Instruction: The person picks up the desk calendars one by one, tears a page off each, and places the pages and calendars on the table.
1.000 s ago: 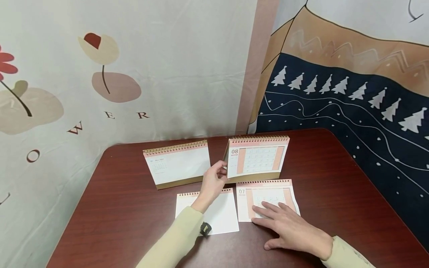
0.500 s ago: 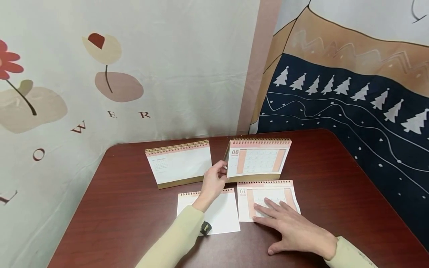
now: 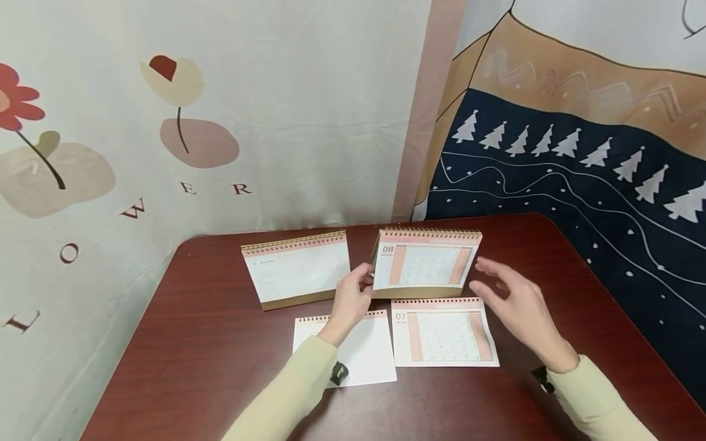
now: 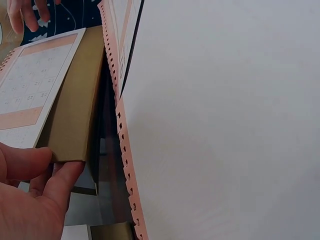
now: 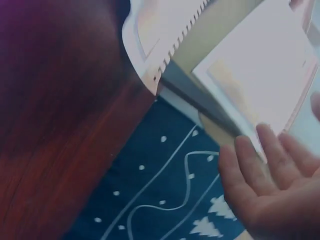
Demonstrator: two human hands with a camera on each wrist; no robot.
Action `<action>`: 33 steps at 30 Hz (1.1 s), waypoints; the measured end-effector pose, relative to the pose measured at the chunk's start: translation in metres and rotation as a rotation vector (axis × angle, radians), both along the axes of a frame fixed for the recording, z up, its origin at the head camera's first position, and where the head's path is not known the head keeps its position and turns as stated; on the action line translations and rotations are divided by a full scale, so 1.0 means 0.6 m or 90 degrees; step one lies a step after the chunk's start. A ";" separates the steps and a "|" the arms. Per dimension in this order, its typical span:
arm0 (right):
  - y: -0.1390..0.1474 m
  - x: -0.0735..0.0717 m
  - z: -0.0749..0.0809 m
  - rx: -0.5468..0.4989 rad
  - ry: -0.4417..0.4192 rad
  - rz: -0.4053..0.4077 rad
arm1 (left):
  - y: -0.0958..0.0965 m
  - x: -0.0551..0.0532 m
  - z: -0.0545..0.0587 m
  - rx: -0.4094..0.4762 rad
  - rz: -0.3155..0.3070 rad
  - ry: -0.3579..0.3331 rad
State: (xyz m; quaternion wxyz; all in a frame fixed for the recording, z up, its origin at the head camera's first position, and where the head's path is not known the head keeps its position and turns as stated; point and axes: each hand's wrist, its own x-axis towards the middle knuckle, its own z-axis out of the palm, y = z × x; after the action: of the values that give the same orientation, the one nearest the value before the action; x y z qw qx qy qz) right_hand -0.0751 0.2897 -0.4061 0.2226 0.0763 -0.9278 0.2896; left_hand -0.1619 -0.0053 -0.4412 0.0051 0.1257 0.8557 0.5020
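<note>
A spiral-bound desk calendar (image 3: 430, 263) showing page 08 stands at the back of the table. My left hand (image 3: 353, 300) pinches the lower left edge of its gold-brown cardboard stand (image 4: 77, 110) between thumb and fingers. At the calendar's right side, my right hand (image 3: 518, 306) is raised with fingers relaxed, fingertips close to the page edge. In front of the calendar lies a loose page marked 07 (image 3: 444, 346), with a row of punched holes along its pink top. Another loose, mostly white page (image 3: 369, 358) lies left of it, partly under my left forearm.
A second desk calendar (image 3: 298, 269) stands at the back left, its page mostly white. The reddish-brown wooden table (image 3: 193, 343) reaches back to a printed cloth backdrop (image 3: 309, 122). Dark fabric with white trees (image 3: 551, 171) hangs behind the right side.
My right hand has lifted off the 07 page and moved up and right to beside the calendar. My left hand keeps its hold on the stand. The view has shifted slightly.
</note>
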 end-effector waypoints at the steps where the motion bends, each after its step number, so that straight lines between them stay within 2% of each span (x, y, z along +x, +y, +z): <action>1: 0.004 -0.007 0.001 -0.028 -0.010 -0.010 | 0.001 -0.001 0.000 0.001 0.000 -0.001; 5: 0.009 -0.029 0.003 -0.096 -0.059 -0.029 | 0.002 -0.003 0.000 0.003 0.004 -0.001; 8: 0.007 -0.042 0.001 -0.127 -0.064 -0.030 | 0.003 -0.006 0.001 0.002 0.008 -0.002; 13: 0.003 -0.062 0.001 -0.167 -0.017 -0.050 | 0.005 -0.011 0.001 0.003 0.010 -0.017; 19: -0.004 -0.082 0.010 -0.154 0.035 -0.062 | 0.007 -0.014 -0.001 0.006 0.013 -0.020; 26: -0.010 -0.104 0.010 -0.167 0.063 -0.089 | 0.012 -0.020 -0.007 0.005 0.020 -0.021; 33: -0.015 -0.111 0.012 -0.182 0.071 -0.103 | 0.014 -0.019 -0.007 0.001 0.018 -0.019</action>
State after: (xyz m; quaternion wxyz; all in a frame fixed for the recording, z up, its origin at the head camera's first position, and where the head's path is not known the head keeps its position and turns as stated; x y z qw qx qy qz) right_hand -0.1419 0.2807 -0.3988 0.3045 -0.0148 -0.8666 0.3951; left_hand -0.1732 0.0030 -0.4452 0.0107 0.1061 0.8568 0.5045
